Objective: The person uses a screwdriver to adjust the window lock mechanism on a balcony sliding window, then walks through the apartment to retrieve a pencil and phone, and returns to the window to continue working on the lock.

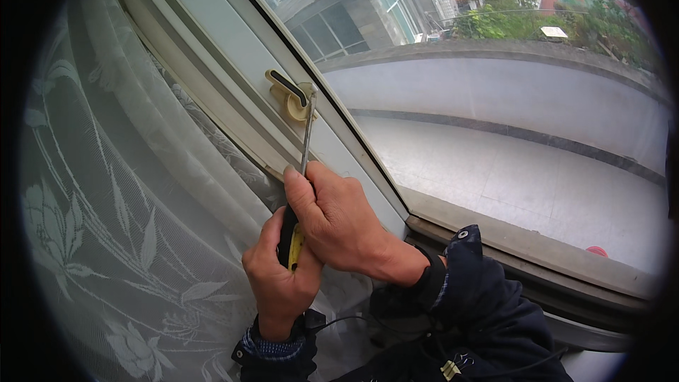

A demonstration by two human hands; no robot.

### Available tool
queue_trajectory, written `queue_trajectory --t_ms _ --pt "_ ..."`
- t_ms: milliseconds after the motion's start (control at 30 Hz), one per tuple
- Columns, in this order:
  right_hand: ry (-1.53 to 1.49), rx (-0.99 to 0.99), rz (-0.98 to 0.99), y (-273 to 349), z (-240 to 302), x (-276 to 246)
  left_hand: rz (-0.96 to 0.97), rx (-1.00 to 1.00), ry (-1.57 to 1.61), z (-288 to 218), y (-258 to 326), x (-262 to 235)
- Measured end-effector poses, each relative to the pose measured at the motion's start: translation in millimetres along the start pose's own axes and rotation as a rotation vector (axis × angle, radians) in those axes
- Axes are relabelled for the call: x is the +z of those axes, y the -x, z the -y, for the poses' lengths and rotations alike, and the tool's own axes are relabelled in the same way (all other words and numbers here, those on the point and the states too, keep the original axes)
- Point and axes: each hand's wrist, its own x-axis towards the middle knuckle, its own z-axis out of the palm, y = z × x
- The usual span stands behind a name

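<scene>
At nine o'clock hangs the white lace curtain with its leaf and flower pattern (106,191): soft, light stuff that will give way if your wrist brushes it.

Your left hand (279,276) comes up from six o'clock, fist closed around the lower end of the black-and-yellow plastic handle of the screwdriver (291,240), thumb lying along it. That handle is the place to grip; it looks stiff and ribbed enough not to slip, and the tool should feel light.

Your right hand (336,223) reaches in from four o'clock and wraps over the top of the same handle, fingers curled shut, the thumb pointing up the thin steel shaft. The shaft runs toward twelve o'clock, rigid and narrow, its tip touching the cream-coloured plastic window handle (291,95) on the pale window frame (233,49). That aged plastic may be brittle, I would judge, so press squarely.

At three o'clock, beyond the glass pane (509,141), lies a grey tiled terrace.
</scene>
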Motion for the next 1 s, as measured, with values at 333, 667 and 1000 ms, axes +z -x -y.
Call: queue_trajectory --t_ms 333,667,1000 --pt "0.399 -0.48 -0.039 -7 -25 11 -0.01 -0.132 -0.043 4 9 -7" --pt "0.309 0.099 -0.021 69 -3 -71 0.139 -0.257 -0.034 -12 26 9" --pt "0.696 0.127 -0.391 237 44 -153 0.565 0.195 0.706 -80 122 127"
